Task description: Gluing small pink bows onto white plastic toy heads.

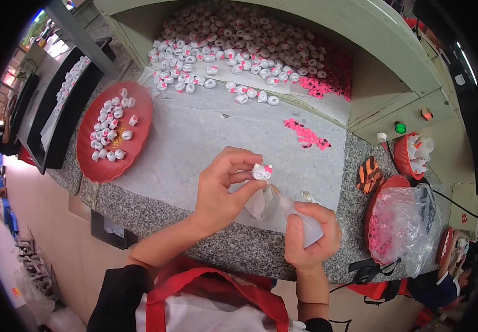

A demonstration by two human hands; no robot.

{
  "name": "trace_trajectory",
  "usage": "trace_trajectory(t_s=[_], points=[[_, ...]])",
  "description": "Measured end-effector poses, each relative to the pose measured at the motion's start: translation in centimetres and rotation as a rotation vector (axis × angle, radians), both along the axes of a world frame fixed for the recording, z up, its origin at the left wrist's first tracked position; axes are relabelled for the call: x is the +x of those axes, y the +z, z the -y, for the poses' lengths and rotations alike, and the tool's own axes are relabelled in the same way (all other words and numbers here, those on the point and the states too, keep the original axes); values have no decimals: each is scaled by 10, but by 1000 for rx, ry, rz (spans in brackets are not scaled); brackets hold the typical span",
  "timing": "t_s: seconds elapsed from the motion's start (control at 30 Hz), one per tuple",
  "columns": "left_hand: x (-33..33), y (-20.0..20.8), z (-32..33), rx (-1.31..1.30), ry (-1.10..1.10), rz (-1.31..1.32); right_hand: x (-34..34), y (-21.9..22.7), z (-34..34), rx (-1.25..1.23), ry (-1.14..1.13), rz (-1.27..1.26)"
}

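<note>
Between the thumb and fingers of my left hand is a small white cat-shaped piece with a pink bow. My right hand is wrapped round a squeeze bottle of pale, translucent plastic. Its thin nozzle tip points up and left, at or very near the white piece; contact is too small to tell. Below the nozzle lies a crumpled whitish wad on the white paper sheet. A loose group of small pink bows lies farther back on the sheet.
A red scalloped plate with several white pieces stands at left. Heaped white pieces fill the shelf at the back. On the right are a striped cloth, a red basket and a plastic bag over a red tray. A co-worker is at lower right.
</note>
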State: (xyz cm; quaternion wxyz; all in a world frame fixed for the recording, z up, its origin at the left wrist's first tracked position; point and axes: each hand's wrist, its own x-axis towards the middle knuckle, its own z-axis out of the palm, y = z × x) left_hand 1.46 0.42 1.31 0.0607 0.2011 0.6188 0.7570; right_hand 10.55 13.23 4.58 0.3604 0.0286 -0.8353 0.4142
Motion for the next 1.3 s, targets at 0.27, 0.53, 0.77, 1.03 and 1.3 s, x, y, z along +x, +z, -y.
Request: trace_trajectory(t_s=[0.27, 0.53, 0.77, 1.03, 1.3], points=[[-3, 5, 3, 113, -183, 247, -1, -3, -2, 11, -10, -11], [-5, 8, 5, 134, -196, 336, 2, -3, 0, -65, -102, 45], [-6, 4, 4, 128, -189, 299, 2, 0, 1, -122, -49, 113], [-15, 4, 5, 97, -172, 329, -39, -25, -64, -776, -212, 482], [-13, 5, 10, 121, -259, 451, -86, -73, -83, 315, -547, 676]])
